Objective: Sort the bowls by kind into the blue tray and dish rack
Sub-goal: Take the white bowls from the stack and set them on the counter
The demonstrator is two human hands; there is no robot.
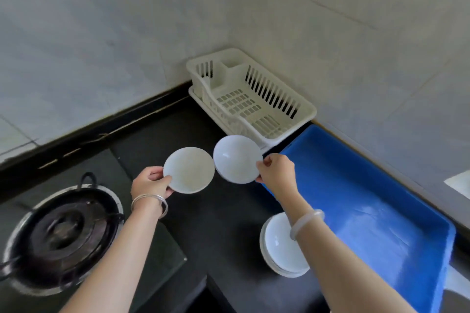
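Left hand and right hand each pinch a white bowl by its rim.
The shallow bowl on the left and the deeper bowl on the right hang almost rim to rim over the counter, before the dish rack. The blue tray runs out of frame at lower right. The right forearm hides part of the stacked bowls; their number is unclear.
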